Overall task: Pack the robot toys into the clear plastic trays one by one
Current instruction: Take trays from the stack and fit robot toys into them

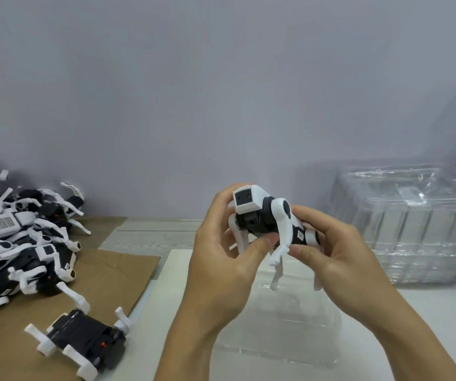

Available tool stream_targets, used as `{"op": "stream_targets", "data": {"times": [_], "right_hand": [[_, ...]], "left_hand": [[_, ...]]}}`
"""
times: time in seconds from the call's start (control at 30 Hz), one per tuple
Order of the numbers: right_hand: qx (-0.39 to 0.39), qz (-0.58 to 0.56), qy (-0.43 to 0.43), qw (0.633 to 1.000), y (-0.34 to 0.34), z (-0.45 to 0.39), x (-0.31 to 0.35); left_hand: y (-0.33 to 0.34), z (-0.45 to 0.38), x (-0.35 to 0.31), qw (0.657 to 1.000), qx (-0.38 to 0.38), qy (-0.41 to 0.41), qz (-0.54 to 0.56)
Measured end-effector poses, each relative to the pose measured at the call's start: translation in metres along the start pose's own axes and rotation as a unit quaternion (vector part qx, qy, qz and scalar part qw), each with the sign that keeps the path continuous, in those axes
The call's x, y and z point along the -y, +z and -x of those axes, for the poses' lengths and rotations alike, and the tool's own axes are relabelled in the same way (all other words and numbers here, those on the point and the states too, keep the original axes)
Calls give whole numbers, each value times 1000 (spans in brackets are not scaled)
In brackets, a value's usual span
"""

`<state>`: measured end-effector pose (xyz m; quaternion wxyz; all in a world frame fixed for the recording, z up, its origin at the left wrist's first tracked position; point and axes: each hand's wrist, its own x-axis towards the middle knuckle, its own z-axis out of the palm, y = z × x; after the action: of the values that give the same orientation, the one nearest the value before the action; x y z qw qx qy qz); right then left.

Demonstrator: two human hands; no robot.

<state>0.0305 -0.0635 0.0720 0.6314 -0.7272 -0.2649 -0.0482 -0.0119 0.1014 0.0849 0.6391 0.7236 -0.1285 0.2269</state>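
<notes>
Robot toys (20, 243) lie heaped at the left edge of the frame, limbs tangled, so pulling one could drag others off the cardboard (117, 273); a single toy (84, 339) lies belly-up at lower left. At centre your left hand (221, 259) and right hand (331, 254) both grip one toy dog (265, 221) above the clear tray (284, 325). Its thin legs hang loose and may snag the tray's rim if you press down crooked. Stacked trays (408, 224) wait at right.
</notes>
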Motion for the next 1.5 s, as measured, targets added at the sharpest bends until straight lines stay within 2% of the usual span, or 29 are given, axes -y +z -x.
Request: {"op": "stream_targets", "data": {"times": [0.2, 0.4, 0.57, 0.6, 0.73, 0.77, 0.83, 0.93, 1.03, 1.3, 1.5], "right_hand": [[-10, 62, -24, 998, 12, -1, -1], [-47, 99, -61, 992, 14, -1, 0], [-96, 159, -73, 980, 10, -2, 1], [-103, 172, -68, 977, 7, -2, 0], [-142, 198, -36, 969, -9, -3, 3], [-153, 196, -30, 968, -12, -2, 5], [-163, 199, -14, 966, -20, -1, 9], [-148, 219, 19, 964, -28, 1, 11], [-100, 238, 41, 965, -30, 1, 11], [-10, 296, 47, 954, 9, -3, -11], [16, 328, 93, 940, 13, 0, -22]], "left_hand": [[8, 0, 0, 994, -22, 61, -82], [6, 1, 2, 998, -15, 40, -52], [-15, 4, 14, 998, 65, -15, 11], [-22, 5, 18, 998, 60, -34, 13], [-44, 6, 49, 986, -103, -131, -10], [-45, 7, 58, 979, -118, -166, -25], [-45, 9, 71, 967, -98, -232, -26], [-39, 10, 82, 953, -37, -300, -7], [-30, 10, 86, 941, -5, -337, -12], [-20, 8, 90, 934, -12, -357, -5], [-20, 7, 93, 938, -9, -348, -12]]}}
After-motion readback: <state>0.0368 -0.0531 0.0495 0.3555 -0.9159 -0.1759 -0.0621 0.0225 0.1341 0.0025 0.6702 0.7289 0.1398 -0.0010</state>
